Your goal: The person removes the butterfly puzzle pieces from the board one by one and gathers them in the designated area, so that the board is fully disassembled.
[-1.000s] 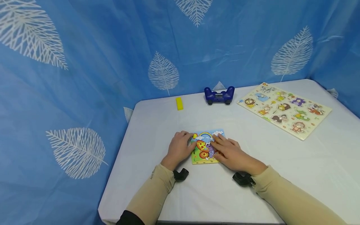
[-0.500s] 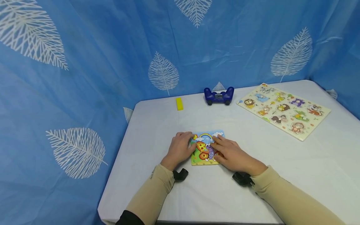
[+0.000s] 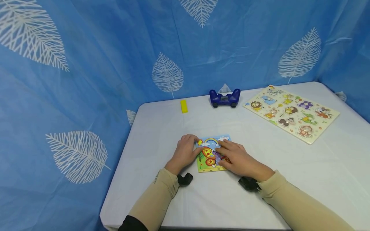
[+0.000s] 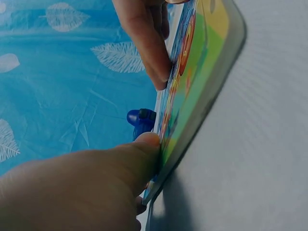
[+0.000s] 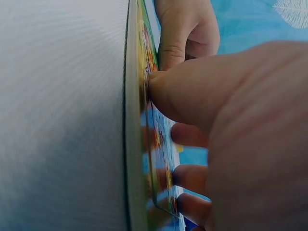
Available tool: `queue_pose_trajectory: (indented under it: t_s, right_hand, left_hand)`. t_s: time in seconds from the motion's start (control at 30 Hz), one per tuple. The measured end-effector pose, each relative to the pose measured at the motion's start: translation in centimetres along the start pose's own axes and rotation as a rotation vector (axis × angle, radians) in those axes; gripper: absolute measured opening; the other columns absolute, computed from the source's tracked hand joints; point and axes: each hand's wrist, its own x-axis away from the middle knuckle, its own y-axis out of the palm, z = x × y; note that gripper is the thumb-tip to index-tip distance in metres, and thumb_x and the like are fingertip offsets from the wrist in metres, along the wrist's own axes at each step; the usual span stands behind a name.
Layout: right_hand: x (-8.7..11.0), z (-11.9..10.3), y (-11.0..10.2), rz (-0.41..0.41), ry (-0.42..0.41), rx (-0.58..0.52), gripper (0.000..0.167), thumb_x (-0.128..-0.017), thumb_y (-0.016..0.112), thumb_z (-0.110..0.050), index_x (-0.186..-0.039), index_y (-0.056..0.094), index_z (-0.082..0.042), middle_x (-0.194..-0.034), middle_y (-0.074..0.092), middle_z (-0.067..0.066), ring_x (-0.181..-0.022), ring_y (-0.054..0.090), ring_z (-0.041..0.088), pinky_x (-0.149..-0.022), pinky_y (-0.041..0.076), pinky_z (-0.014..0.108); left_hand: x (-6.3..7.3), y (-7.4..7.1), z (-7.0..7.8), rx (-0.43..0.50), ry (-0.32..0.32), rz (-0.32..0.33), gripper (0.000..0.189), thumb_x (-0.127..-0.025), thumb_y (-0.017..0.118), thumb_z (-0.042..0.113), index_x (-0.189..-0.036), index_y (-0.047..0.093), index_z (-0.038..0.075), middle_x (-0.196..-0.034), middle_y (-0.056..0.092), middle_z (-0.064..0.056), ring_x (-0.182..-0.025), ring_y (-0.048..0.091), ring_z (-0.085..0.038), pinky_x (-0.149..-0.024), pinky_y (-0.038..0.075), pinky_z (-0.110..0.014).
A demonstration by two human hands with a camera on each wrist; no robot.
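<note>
A small jigsaw puzzle (image 3: 210, 162) with a butterfly and rainbow picture lies on the white table, its near edge towards me. My left hand (image 3: 183, 152) grips its left side, the thumb on the picture and the fingers around the edge. In the left wrist view, that thumb (image 4: 149, 139) presses close to the puzzle's rim. Across the right part of the picture rests my right hand (image 3: 238, 158), fingers spread and fairly straight. The right wrist view shows its thumb (image 5: 166, 91) and fingertips touching the glossy surface. The puzzle's right edge is partly hidden beneath this hand.
At the back stand a dark blue game controller (image 3: 224, 98) and a yellow block (image 3: 184, 106). A large animal puzzle board (image 3: 293, 120) lies at the back right. Blue leaf-patterned cloth (image 3: 115, 64) hangs behind the table (image 3: 138, 179).
The puzzle has slid slightly towards me beneath the hands. Both hands keep nearly the same place, with the left thumb and right fingers shifting only a little.
</note>
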Motion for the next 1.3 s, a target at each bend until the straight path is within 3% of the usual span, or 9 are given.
queue_pose_trajectory:
  t_s: [0.3, 0.5, 0.97, 1.13, 1.3]
  right_hand:
    - [0.06, -0.29, 0.09, -0.056, 0.016, 0.052, 0.051, -0.103, 0.062, -0.031, -0.152, 0.053, -0.02, -0.163, 0.037, 0.018, -0.151, 0.03, 0.045, -0.106, 0.035, 0.066]
    - [0.21, -0.42, 0.01, -0.069, 0.008, 0.066, 0.05, -0.104, 0.06, -0.031, -0.153, 0.052, -0.021, -0.163, 0.039, 0.014, -0.152, 0.028, 0.046, -0.106, 0.033, 0.066]
    - [0.29, -0.45, -0.01, -0.091, 0.008, 0.065, 0.051, -0.105, 0.059, -0.032, -0.154, 0.05, -0.021, -0.164, 0.038, 0.01, -0.153, 0.026, 0.045, -0.106, 0.032, 0.065]
    - [0.29, -0.54, -0.04, -0.092, 0.009, 0.063, 0.051, -0.105, 0.059, -0.032, -0.154, 0.05, -0.021, -0.165, 0.037, 0.011, -0.153, 0.025, 0.045, -0.106, 0.033, 0.064]
    - [0.34, -0.51, -0.08, -0.092, 0.013, 0.063, 0.051, -0.105, 0.059, -0.032, -0.154, 0.05, -0.02, -0.165, 0.037, 0.011, -0.153, 0.025, 0.045, -0.106, 0.033, 0.064]
  left_hand:
    - [0.11, -0.17, -0.15, 0.008, 0.038, 0.021, 0.046, -0.099, 0.068, 0.045, -0.129, 0.058, 0.011, -0.134, 0.059, -0.005, -0.135, 0.048, -0.025, -0.112, 0.04, -0.044]
    - [0.17, -0.44, 0.04, 0.011, 0.043, 0.032, 0.047, -0.098, 0.07, 0.043, -0.13, 0.058, 0.011, -0.132, 0.061, -0.005, -0.133, 0.05, -0.024, -0.113, 0.04, -0.044]
    - [0.13, -0.44, 0.05, 0.22, 0.054, 0.053, 0.046, -0.093, 0.078, 0.032, -0.13, 0.061, 0.011, -0.125, 0.065, -0.004, -0.123, 0.055, -0.022, -0.108, 0.046, -0.04]
    - [0.15, -0.33, -0.05, 0.234, 0.052, 0.062, 0.049, -0.093, 0.079, 0.03, -0.136, 0.061, 0.012, -0.126, 0.066, -0.003, -0.124, 0.056, -0.021, -0.108, 0.046, -0.041]
    - [0.11, -0.32, 0.03, 0.254, 0.063, 0.071, 0.049, -0.092, 0.08, 0.028, -0.136, 0.063, 0.014, -0.115, 0.069, -0.002, -0.119, 0.058, -0.022, -0.105, 0.047, -0.042]
